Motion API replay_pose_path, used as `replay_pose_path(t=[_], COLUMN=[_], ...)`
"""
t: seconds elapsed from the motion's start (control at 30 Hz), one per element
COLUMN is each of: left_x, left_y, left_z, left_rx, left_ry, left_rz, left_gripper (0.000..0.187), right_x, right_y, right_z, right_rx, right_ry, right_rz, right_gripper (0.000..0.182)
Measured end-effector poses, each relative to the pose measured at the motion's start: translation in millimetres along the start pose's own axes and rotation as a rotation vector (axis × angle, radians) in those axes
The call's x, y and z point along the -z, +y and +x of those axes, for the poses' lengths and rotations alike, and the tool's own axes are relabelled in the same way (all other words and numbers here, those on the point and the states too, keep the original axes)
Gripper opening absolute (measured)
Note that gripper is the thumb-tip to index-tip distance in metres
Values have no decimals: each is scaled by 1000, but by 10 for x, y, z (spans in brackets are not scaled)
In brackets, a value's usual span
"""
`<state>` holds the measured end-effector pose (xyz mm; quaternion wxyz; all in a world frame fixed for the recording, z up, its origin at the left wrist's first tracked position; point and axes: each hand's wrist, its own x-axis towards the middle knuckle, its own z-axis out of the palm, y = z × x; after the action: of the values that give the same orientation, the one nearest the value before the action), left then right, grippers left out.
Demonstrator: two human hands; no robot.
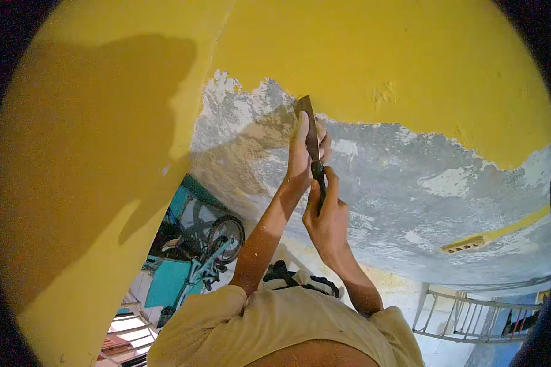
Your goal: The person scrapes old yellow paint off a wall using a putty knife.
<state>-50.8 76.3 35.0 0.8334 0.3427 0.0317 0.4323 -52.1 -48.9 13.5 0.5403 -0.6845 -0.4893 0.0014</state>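
Observation:
A long dark flat blade with a dark handle, like a scraper (312,137), is held up against the wall, its tip at the ragged edge of the yellow paint (361,73). My left hand (301,147) is closed around the blade, thumb along its face and fingers behind it. Lower down, my right hand (329,214) grips the handle. Below the paint edge, a grey and white patch of bare wall (386,171) shows, with flaky borders.
A yellow conduit ends at a socket box (463,244) on the right of the wall. A metal ladder (471,318) lies at the lower right. A bicycle (217,251) stands at the lower left, beyond the yellow wall's edge (147,238).

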Motion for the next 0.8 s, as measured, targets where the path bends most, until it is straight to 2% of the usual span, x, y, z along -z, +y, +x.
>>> replay_pose_path(t=[0.03,0.07,0.17,0.3,0.4,0.47,0.57,0.63,0.7,0.73,0.8], left_x=[-33,-68,-214,-143,-83,-213,-200,-189,-215,-200,-184], left_y=[56,114,303,231,216,369,389,365,369,534,759], left_z=[10,28,77,-26,16,101,98,94,89,157,220], left_rx=[-3,5,-38,89,107,-24,10,20,-25,-64,-124], left_ry=[2,43,92,33,36,86,139,81,238,228,201], left_rz=[-2,35,32,17,55,45,115,125,260,332,268], left_gripper=[45,45,47,49,50,51,53,55,55,55,49], right_x=[-50,-70,-156,-170,-176,-150,-164,-132,-181,-189,-237], right_y=[-36,-82,-268,-186,-264,-346,-277,-270,-278,-349,-445], right_z=[8,20,182,50,150,231,226,219,249,326,509], right_rx=[57,-44,-18,-42,-60,-149,-39,-79,-8,-5,54], right_ry=[57,-7,28,48,30,-36,19,-8,27,-34,-73], right_rz=[-22,-50,13,-7,-18,-12,50,61,67,31,71], right_gripper=[34,36,35,34,32,33,33,34,36,37,35])
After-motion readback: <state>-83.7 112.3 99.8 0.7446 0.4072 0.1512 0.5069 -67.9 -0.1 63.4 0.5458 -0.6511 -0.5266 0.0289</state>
